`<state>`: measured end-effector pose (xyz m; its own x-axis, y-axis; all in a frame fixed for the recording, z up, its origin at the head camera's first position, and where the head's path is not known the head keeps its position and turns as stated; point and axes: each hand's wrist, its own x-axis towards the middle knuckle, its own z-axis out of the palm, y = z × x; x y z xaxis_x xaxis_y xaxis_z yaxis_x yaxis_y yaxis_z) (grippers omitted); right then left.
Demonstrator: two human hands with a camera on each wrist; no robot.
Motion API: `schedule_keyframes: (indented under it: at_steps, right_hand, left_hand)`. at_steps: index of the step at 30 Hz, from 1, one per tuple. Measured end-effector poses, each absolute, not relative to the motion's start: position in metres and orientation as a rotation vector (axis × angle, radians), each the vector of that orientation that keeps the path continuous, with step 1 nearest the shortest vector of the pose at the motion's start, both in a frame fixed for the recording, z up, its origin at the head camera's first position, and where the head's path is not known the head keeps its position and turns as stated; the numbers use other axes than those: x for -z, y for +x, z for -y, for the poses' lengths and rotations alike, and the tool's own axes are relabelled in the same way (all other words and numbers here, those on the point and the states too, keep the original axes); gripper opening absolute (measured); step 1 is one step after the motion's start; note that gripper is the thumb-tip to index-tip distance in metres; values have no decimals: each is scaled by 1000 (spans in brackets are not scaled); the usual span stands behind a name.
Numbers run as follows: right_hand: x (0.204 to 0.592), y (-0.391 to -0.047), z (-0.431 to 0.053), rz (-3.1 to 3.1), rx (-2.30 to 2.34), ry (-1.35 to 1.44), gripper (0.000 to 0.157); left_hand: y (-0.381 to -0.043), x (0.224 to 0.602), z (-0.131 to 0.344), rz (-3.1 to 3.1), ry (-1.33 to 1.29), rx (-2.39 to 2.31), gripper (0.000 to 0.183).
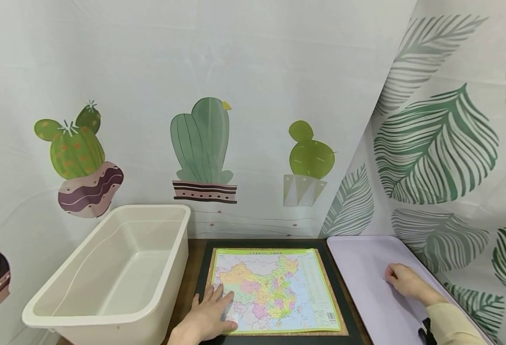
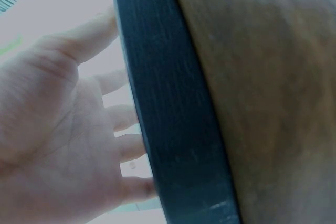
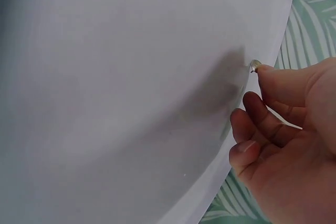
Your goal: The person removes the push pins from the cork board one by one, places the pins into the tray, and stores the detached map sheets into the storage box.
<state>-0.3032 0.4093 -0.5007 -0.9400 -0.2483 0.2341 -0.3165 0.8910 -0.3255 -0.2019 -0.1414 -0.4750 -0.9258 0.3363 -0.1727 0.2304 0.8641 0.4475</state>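
Observation:
A map (image 1: 261, 292) with a yellow-green border lies flat on a cork board (image 1: 341, 322), which sits inside a black frame (image 1: 352, 311). My left hand (image 1: 207, 314) rests with spread fingers on the map's lower left edge. In the left wrist view, that hand (image 2: 58, 129) reaches past the black edge (image 2: 173, 98). Over the lilac tray (image 1: 360, 268), my right hand (image 1: 410, 283) pinches a small shiny thumbtack (image 3: 255, 65) between thumb and index finger, the other fingers curled. The hand's shadow falls on the tray surface.
A deep cream plastic tub (image 1: 145, 282) stands left of the board. Brown wooden tabletop (image 2: 273, 98) shows beside the black frame. Behind everything hangs a white curtain (image 1: 253, 72) printed with cacti, and leaf-patterned cloth (image 1: 438, 143) lines the right side.

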Motion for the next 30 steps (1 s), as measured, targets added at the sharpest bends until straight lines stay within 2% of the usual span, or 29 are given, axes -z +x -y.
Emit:
schedule_keyframes:
  at_steps: [17, 27, 30]
  right_hand:
    - [500, -304, -412, 2910, -535, 412, 19]
    - [492, -299, -408, 2865, -603, 402, 4]
    - [486, -298, -405, 2858, -640, 401, 17]
  left_hand:
    - [-203, 476, 140, -2798, 441, -625, 77]
    - [-201, 476, 141, -2797, 452, -650, 77]
    - [-201, 475, 143, -2795, 443, -647, 77]
